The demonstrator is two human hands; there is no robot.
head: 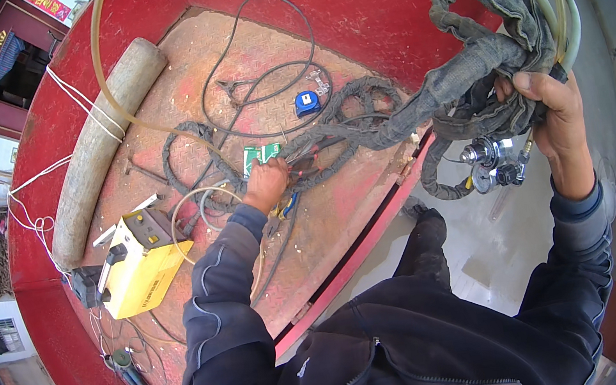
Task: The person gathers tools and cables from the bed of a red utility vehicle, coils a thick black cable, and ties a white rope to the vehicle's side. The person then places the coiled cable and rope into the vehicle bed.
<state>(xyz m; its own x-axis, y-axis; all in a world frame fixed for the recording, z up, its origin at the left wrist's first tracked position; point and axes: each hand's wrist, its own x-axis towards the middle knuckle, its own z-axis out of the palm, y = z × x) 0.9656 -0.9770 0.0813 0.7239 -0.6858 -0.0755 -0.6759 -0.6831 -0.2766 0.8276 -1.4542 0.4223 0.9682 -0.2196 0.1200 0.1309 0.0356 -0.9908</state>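
Note:
My right hand (557,113) grips a thick bundle of cloth-sheathed cables (445,78) with pale hoses (571,25) among it, at the upper right. Close below that hand hangs a metal gas regulator (485,153) with a round gauge (483,178). My left hand (268,183) reaches over the metal bed, fingers bent, at a green and white packet (260,155) and the sheathed cable loops. Its fingertips are hidden, so what it grips is unclear. Pliers with yellow and blue handles (288,206) lie just beside it.
A yellow welding machine (144,268) stands on the red-walled bed (343,235). Around it lie a hammer (146,173), a blue tape measure (307,102), a clamp (234,87) on black cable and a angle grinder (132,371). White cord ties a grey cylinder (113,149) along the wall.

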